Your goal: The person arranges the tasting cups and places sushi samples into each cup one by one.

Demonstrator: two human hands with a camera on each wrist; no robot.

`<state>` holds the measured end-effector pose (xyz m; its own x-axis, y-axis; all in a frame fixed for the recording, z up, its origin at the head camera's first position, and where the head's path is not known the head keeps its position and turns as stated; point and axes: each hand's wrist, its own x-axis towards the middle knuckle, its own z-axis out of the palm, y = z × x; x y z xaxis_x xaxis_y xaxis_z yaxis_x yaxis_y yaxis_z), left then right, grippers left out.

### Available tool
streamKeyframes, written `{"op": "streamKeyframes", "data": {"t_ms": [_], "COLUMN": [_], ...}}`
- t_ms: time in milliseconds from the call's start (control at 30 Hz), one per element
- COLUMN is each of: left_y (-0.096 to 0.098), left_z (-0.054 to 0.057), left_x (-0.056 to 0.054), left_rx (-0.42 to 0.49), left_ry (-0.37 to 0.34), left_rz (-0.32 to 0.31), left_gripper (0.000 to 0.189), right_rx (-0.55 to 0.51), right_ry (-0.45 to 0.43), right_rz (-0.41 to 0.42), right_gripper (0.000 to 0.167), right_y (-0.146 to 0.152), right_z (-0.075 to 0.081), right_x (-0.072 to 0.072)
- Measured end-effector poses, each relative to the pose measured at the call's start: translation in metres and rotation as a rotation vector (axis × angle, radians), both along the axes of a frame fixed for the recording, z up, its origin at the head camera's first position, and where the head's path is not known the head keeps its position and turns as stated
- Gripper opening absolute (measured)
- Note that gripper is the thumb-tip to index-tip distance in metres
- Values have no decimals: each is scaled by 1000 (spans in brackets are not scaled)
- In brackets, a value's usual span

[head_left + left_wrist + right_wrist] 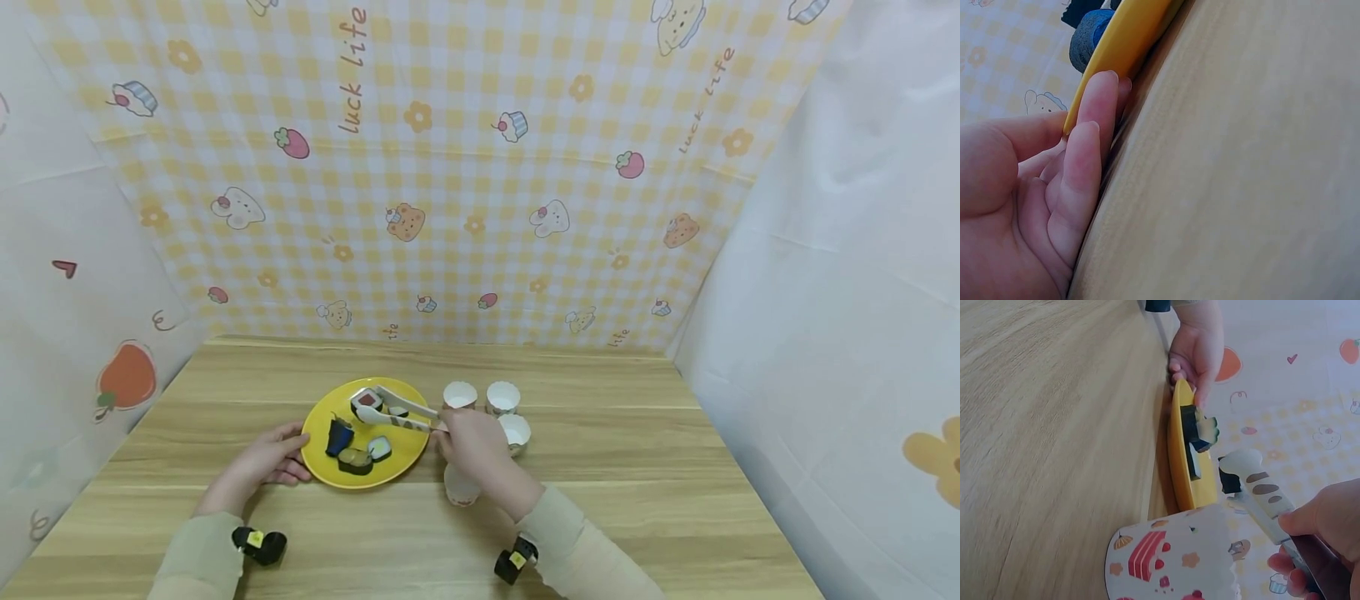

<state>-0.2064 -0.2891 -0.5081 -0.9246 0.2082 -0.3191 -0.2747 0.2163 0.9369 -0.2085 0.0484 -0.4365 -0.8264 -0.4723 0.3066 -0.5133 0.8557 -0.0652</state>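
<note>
A yellow checked cloth rises behind a wood-grain table, with pale cloth at either side. On the table we see a yellow plate of toy sushi, and paper cups just to its right. Our left hand pinches the plate's near-left rim; our right hand grips the tongs, whose tips lie about a red-centred roll toward the plate's far side. A blue-wrapped piece, a tan-topped piece and a green-centred roll sit nearer us.

We judge that the roll could slip if the smooth tips meet it off-centre, and that a low right forearm might knock a cup over. Lifting the rim could make the pieces slide.

The left wrist view alone shows our fingers under the rim, thumb above. The right wrist view reveals a cake print on one cup, and a dark piece at the tips seemingly clear of the plate; from overhead we cannot tell that height.
</note>
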Motion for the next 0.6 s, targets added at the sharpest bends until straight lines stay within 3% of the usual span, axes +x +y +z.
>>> {"op": "streamKeyframes", "data": {"t_ms": [600], "left_y": [3], "left_z": [4], "left_x": [3], "left_rx": [-12], "left_ry": [0], "left_rz": [13], "left_gripper": [61], "right_rx": [-64], "right_ry": [48], "right_rz": [11], "right_gripper": [16], "right_y": [27], "right_z": [5], "right_x": [2]}}
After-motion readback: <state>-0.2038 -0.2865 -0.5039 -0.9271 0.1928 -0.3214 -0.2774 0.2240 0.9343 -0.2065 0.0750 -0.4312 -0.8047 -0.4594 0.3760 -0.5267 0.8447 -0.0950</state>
